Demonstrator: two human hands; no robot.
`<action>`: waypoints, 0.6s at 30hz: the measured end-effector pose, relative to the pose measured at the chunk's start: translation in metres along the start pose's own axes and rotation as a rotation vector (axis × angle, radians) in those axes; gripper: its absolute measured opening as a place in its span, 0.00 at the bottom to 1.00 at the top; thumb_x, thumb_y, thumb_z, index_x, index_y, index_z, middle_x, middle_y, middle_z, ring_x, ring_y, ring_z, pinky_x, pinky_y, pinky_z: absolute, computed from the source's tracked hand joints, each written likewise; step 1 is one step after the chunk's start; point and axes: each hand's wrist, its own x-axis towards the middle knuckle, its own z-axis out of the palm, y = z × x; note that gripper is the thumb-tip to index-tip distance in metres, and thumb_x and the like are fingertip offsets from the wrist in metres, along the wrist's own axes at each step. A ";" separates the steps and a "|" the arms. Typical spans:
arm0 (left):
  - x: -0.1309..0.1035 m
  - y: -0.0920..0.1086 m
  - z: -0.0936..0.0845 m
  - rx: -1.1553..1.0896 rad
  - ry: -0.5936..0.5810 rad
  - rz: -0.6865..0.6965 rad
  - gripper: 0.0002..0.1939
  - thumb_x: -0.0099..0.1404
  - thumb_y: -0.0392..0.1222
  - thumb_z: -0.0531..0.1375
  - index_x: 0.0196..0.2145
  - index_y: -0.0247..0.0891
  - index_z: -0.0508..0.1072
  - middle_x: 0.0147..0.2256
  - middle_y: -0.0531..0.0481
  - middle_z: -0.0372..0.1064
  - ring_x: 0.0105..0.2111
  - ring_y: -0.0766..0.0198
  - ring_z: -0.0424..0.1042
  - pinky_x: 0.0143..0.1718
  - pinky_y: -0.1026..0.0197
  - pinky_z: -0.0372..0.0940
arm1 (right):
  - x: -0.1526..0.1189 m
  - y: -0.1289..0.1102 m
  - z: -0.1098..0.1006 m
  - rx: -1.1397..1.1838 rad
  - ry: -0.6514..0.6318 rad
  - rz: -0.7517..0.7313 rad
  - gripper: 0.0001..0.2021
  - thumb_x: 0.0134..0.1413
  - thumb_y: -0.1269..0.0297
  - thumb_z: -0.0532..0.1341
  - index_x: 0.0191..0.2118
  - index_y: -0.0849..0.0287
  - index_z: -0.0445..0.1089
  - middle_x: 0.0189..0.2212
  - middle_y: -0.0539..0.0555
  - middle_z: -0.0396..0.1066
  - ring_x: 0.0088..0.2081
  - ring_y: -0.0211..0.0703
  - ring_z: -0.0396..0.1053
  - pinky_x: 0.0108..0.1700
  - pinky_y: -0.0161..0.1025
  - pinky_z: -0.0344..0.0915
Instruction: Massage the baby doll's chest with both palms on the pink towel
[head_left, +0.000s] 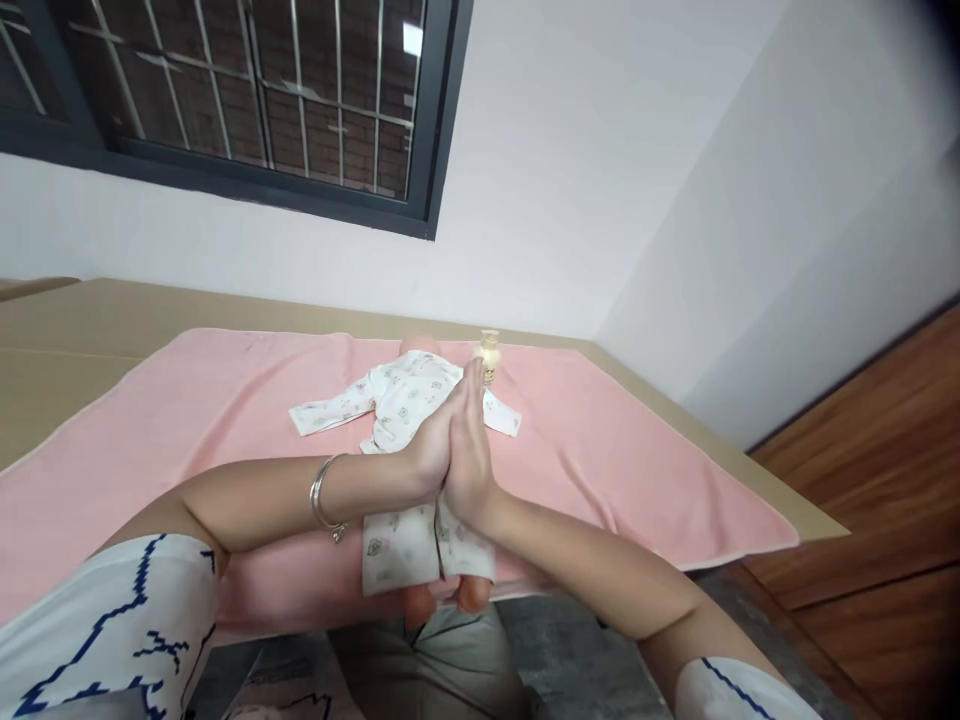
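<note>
My left hand (pixel 435 440) and my right hand (pixel 471 455) are pressed flat together, palm against palm, fingers stretched out and pointing away from me. Nothing shows between them. Below them a baby doll (pixel 409 400) lies with its head at the far side and its feet towards me. It wears a white printed top with the sleeves spread out and matching trousers (pixel 397 550). My hands and left wrist hide its middle. Just beyond my fingertips stands a small bottle (pixel 489 350) with pale yellow contents, partly covered by my fingers.
A pink blanket (pixel 247 400) lies under the doll on a beige table top (pixel 82 320). Behind rises a white wall with a dark-framed, barred window (pixel 439 120). Wooden panelling (pixel 885 480) stands at the right. My legs (pixel 450 660) are at the near edge.
</note>
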 end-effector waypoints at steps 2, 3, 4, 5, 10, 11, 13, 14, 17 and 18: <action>0.002 0.003 -0.003 -0.032 -0.021 -0.105 0.25 0.74 0.55 0.48 0.63 0.48 0.67 0.61 0.51 0.67 0.69 0.57 0.52 0.71 0.50 0.44 | -0.016 -0.002 0.000 0.235 0.166 -0.020 0.36 0.70 0.57 0.43 0.73 0.59 0.21 0.73 0.59 0.35 0.73 0.50 0.29 0.71 0.61 0.49; 0.006 0.006 -0.005 -0.047 -0.024 -0.145 0.27 0.73 0.58 0.48 0.62 0.46 0.67 0.61 0.49 0.67 0.69 0.56 0.52 0.71 0.49 0.44 | -0.020 -0.001 0.001 0.344 0.210 -0.086 0.38 0.70 0.54 0.43 0.73 0.57 0.17 0.74 0.56 0.28 0.73 0.53 0.27 0.72 0.63 0.46; 0.011 0.008 -0.007 -0.060 -0.018 -0.173 0.28 0.73 0.59 0.48 0.63 0.44 0.67 0.61 0.47 0.68 0.69 0.55 0.54 0.71 0.50 0.44 | -0.021 0.002 0.002 0.446 0.228 -0.157 0.39 0.69 0.52 0.43 0.72 0.57 0.16 0.74 0.55 0.22 0.73 0.55 0.24 0.72 0.65 0.42; 0.017 0.011 -0.009 -0.074 0.001 -0.189 0.29 0.72 0.59 0.48 0.63 0.42 0.67 0.61 0.45 0.68 0.68 0.55 0.55 0.71 0.50 0.45 | -0.019 0.006 0.005 0.523 0.221 -0.227 0.39 0.69 0.50 0.43 0.72 0.56 0.16 0.74 0.54 0.18 0.73 0.58 0.23 0.72 0.67 0.39; 0.052 0.028 -0.021 -0.140 0.246 -0.275 0.30 0.70 0.58 0.52 0.63 0.40 0.64 0.59 0.39 0.69 0.64 0.53 0.63 0.65 0.52 0.59 | 0.014 0.041 0.038 0.569 0.151 -0.445 0.38 0.70 0.48 0.41 0.73 0.57 0.19 0.74 0.57 0.20 0.73 0.60 0.27 0.71 0.69 0.39; 0.058 0.031 -0.024 -0.152 0.286 -0.310 0.31 0.70 0.58 0.52 0.64 0.38 0.63 0.59 0.36 0.69 0.62 0.51 0.65 0.63 0.51 0.62 | 0.020 0.050 0.045 0.547 0.134 -0.480 0.37 0.70 0.48 0.42 0.73 0.56 0.22 0.74 0.58 0.26 0.73 0.60 0.31 0.71 0.69 0.40; 0.067 0.035 -0.030 -0.167 0.313 -0.370 0.32 0.70 0.57 0.51 0.63 0.34 0.62 0.58 0.32 0.68 0.60 0.48 0.69 0.59 0.48 0.66 | 0.028 0.066 0.055 0.514 0.084 -0.527 0.36 0.70 0.48 0.42 0.74 0.57 0.27 0.73 0.62 0.38 0.73 0.58 0.37 0.71 0.67 0.42; 0.071 0.036 -0.033 -0.169 0.311 -0.392 0.31 0.70 0.57 0.51 0.62 0.33 0.63 0.58 0.31 0.68 0.58 0.48 0.70 0.58 0.48 0.67 | 0.030 0.073 0.058 0.507 0.062 -0.543 0.35 0.71 0.48 0.42 0.74 0.58 0.29 0.72 0.63 0.42 0.73 0.57 0.40 0.71 0.66 0.43; 0.080 0.035 -0.044 -0.167 0.327 -0.390 0.26 0.69 0.52 0.52 0.59 0.34 0.66 0.57 0.32 0.69 0.57 0.48 0.71 0.58 0.48 0.66 | 0.031 0.087 0.058 0.510 0.058 -0.599 0.34 0.70 0.50 0.45 0.73 0.63 0.41 0.69 0.66 0.52 0.71 0.55 0.46 0.71 0.64 0.44; 0.082 0.035 -0.048 -0.175 0.349 -0.339 0.24 0.69 0.50 0.53 0.58 0.35 0.66 0.56 0.33 0.70 0.58 0.50 0.71 0.59 0.49 0.65 | 0.031 0.091 0.056 0.503 0.062 -0.613 0.32 0.69 0.51 0.46 0.72 0.62 0.46 0.68 0.65 0.56 0.71 0.55 0.49 0.71 0.64 0.45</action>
